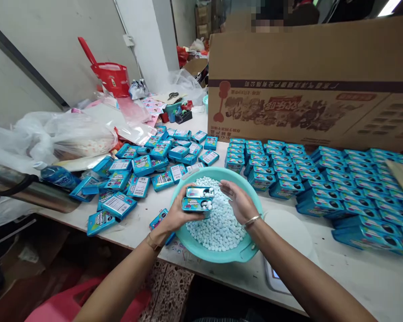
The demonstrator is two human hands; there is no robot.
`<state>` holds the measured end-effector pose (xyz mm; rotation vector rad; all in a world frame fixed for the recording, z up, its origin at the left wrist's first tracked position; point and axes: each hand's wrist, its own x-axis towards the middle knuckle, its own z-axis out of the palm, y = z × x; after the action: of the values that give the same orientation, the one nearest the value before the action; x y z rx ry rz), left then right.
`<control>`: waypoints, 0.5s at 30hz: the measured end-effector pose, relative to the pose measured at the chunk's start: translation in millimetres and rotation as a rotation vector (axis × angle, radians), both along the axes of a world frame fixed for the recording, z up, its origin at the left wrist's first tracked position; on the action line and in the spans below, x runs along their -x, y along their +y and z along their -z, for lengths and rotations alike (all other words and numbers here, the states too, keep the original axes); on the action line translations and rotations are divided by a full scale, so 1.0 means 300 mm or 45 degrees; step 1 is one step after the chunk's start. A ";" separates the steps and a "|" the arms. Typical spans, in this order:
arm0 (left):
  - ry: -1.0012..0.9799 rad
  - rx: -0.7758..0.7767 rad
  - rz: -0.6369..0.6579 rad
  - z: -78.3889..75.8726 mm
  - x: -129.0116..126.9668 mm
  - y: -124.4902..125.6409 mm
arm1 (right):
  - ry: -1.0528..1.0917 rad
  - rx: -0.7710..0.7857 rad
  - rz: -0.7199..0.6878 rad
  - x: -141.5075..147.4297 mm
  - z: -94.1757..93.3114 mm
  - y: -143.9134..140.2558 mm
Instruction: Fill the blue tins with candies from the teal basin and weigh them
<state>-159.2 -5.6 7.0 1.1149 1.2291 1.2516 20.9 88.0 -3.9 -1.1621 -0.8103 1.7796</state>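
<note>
– What have you got in your left hand (178,213)?

– A small open teal tin case (199,198), hinged lid up, with a few pale round candies sitting at its right end. My fingers are curled around its left side and underneath it, so that hand is closed on the case.

– And the right hand (237,200)?

– Just right of the case, palm down, fingers loosely bent and partly spread. It grips nothing that I can see; the fingertips hover close to the case's edge.

– What lies under both hands?

– A round turquoise plastic basin (221,255) heaped with small pale blue candies (218,228); the case hangs right above them.

– And around them?

– Beyond my left hand, a loose scatter of blue printed cases (141,167) on the white table (356,268). Beyond and right of my right hand, the same cases in neat stacked rows (322,179), with a large brown cardboard box (309,80) behind them
</note>
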 end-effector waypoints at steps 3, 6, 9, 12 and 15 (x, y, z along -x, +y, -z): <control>-0.150 0.038 -0.017 -0.011 -0.012 -0.004 | 0.021 -0.237 0.009 -0.006 -0.003 -0.046; -0.220 0.030 0.009 -0.016 -0.037 -0.007 | -0.042 -0.463 -0.145 -0.005 -0.025 -0.108; -0.234 0.014 -0.003 -0.018 -0.054 -0.010 | -0.132 -0.590 -0.264 -0.013 -0.044 -0.157; -0.253 -0.022 -0.038 -0.017 -0.065 -0.011 | -0.193 -0.698 -0.128 -0.016 -0.049 -0.187; -0.133 -0.014 0.028 -0.031 -0.071 -0.015 | -0.172 -0.671 -0.218 -0.019 -0.045 -0.202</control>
<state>-138.0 -10.1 16.3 1.0553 1.1300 1.2851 26.7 27.4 9.6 -0.8823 -1.3944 1.4938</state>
